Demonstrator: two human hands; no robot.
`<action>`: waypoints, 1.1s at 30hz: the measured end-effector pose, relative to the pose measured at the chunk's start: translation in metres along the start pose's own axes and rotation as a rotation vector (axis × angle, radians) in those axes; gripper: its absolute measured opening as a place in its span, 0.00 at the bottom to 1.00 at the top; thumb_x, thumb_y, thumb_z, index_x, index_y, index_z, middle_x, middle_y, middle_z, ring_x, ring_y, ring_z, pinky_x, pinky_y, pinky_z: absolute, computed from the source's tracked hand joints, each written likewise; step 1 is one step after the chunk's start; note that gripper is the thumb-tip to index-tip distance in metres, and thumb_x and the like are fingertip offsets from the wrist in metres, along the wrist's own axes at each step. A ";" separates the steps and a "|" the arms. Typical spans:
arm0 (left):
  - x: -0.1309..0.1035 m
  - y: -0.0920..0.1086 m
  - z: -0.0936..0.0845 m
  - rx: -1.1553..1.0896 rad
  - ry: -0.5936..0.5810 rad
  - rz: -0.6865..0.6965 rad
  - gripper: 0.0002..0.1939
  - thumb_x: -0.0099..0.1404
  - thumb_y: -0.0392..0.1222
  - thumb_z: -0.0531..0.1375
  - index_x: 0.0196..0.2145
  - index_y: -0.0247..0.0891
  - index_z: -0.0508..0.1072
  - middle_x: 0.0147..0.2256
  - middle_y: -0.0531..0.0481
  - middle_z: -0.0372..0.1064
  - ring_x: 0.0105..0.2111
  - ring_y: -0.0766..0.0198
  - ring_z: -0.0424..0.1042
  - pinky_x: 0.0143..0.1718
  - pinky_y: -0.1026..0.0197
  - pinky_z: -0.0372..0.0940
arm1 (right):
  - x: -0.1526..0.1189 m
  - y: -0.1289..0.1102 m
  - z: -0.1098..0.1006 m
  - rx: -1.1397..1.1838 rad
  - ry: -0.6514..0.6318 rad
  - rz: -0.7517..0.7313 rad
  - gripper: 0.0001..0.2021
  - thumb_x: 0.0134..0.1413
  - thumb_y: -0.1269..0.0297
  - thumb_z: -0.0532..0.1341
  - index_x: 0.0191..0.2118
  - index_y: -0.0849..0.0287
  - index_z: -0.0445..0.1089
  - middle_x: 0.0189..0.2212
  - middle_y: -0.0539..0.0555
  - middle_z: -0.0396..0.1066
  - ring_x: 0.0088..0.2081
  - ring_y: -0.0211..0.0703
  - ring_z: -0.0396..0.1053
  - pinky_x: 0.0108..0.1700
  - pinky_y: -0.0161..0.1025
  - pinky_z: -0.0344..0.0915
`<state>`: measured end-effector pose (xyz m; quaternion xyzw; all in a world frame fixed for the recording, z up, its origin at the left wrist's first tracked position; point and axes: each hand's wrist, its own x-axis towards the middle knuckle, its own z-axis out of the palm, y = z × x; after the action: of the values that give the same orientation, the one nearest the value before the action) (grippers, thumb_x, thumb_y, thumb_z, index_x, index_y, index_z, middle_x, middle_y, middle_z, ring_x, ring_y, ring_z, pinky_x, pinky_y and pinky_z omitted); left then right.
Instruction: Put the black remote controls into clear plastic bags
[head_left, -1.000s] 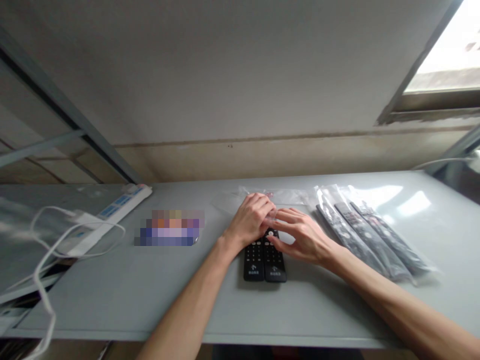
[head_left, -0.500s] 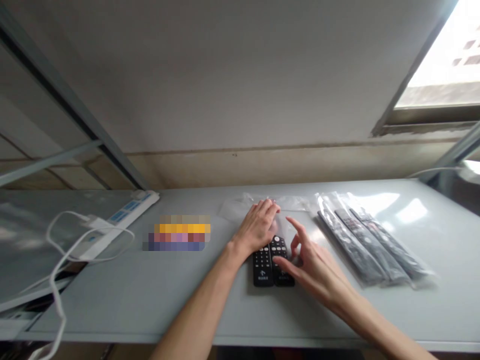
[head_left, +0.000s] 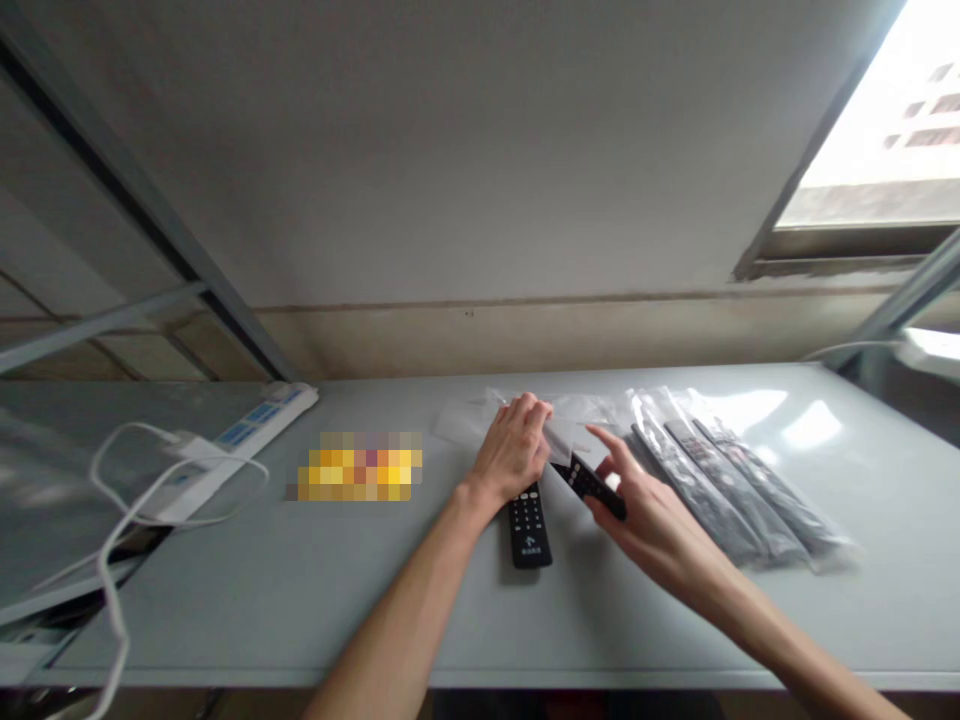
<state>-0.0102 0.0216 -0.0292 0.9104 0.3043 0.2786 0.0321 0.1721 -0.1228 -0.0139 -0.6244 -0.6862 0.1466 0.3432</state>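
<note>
My right hand (head_left: 626,485) grips a black remote control (head_left: 589,487) by its lower end, slanting up to the left. The far end of that remote is at the clear plastic bag (head_left: 566,440), whose edge is pinched in the curled fingers of my left hand (head_left: 516,447). Whether the tip sits inside the bag or only against it, I cannot tell. A second black remote control (head_left: 529,530) lies flat on the table below my left hand, which covers its upper end. To the right of my right hand lie several remotes in clear sleeves (head_left: 739,480).
More clear plastic bags (head_left: 461,418) lie behind my left hand on the grey table (head_left: 360,590). A blurred-out yellow item (head_left: 358,468) is to the left. A white power strip (head_left: 247,440) with a cable (head_left: 112,590) stands farther left. The wall rises behind.
My right hand has closed on the right-hand remote, lifted it off the table and tilted it toward the bag. My left hand has stayed in nearly the same place.
</note>
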 end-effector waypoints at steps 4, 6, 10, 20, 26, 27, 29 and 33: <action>0.001 -0.002 -0.001 0.042 0.148 -0.030 0.14 0.68 0.29 0.56 0.50 0.41 0.66 0.47 0.45 0.70 0.49 0.52 0.70 0.53 0.49 0.66 | 0.039 0.000 -0.056 0.010 0.197 0.084 0.15 0.66 0.52 0.62 0.53 0.54 0.71 0.30 0.52 0.74 0.25 0.42 0.66 0.27 0.38 0.62; 0.001 -0.002 -0.002 0.057 0.189 -0.029 0.13 0.69 0.30 0.57 0.49 0.42 0.67 0.47 0.45 0.71 0.49 0.51 0.70 0.54 0.49 0.66 | 0.061 0.005 -0.075 0.113 0.271 0.050 0.12 0.63 0.52 0.65 0.45 0.54 0.72 0.30 0.51 0.71 0.27 0.41 0.65 0.28 0.37 0.62; 0.002 -0.002 -0.004 0.059 0.226 -0.012 0.12 0.72 0.30 0.56 0.50 0.41 0.69 0.46 0.46 0.73 0.49 0.52 0.71 0.55 0.50 0.65 | 0.088 0.024 -0.072 0.548 0.424 0.123 0.13 0.64 0.50 0.61 0.35 0.54 0.71 0.27 0.49 0.61 0.26 0.39 0.59 0.23 0.34 0.56; 0.003 -0.003 -0.002 0.010 0.250 0.008 0.09 0.75 0.29 0.55 0.47 0.40 0.69 0.44 0.47 0.76 0.46 0.54 0.72 0.52 0.52 0.66 | 0.069 0.048 -0.034 0.718 0.506 0.247 0.15 0.64 0.49 0.60 0.32 0.53 0.70 0.23 0.47 0.58 0.22 0.39 0.54 0.17 0.34 0.51; 0.004 0.000 -0.002 -0.033 0.246 0.007 0.12 0.76 0.29 0.54 0.51 0.40 0.71 0.48 0.46 0.76 0.50 0.54 0.72 0.55 0.51 0.64 | 0.068 0.045 -0.034 0.822 0.673 0.324 0.11 0.63 0.53 0.60 0.33 0.52 0.70 0.23 0.45 0.55 0.20 0.37 0.51 0.17 0.33 0.50; 0.004 0.000 -0.002 -0.040 0.242 0.011 0.12 0.76 0.30 0.54 0.51 0.40 0.71 0.48 0.46 0.76 0.50 0.55 0.72 0.56 0.52 0.64 | 0.069 0.045 -0.033 0.833 0.683 0.324 0.11 0.63 0.54 0.60 0.33 0.52 0.70 0.22 0.45 0.54 0.20 0.37 0.50 0.17 0.33 0.49; 0.005 0.000 -0.001 -0.051 0.235 0.018 0.09 0.77 0.31 0.54 0.49 0.40 0.71 0.47 0.47 0.76 0.48 0.55 0.73 0.55 0.52 0.64 | 0.069 0.044 -0.033 0.858 0.690 0.316 0.11 0.63 0.55 0.59 0.32 0.52 0.69 0.22 0.45 0.53 0.20 0.37 0.49 0.16 0.34 0.48; 0.005 0.001 0.001 -0.054 0.238 0.016 0.04 0.77 0.35 0.58 0.41 0.41 0.70 0.41 0.48 0.76 0.44 0.55 0.73 0.51 0.52 0.65 | 0.068 0.042 -0.030 0.867 0.681 0.320 0.11 0.64 0.53 0.59 0.33 0.53 0.68 0.22 0.45 0.53 0.19 0.36 0.49 0.16 0.33 0.48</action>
<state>-0.0056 0.0237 -0.0277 0.8721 0.2910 0.3929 0.0179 0.2247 -0.0574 0.0005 -0.5345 -0.3111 0.2553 0.7432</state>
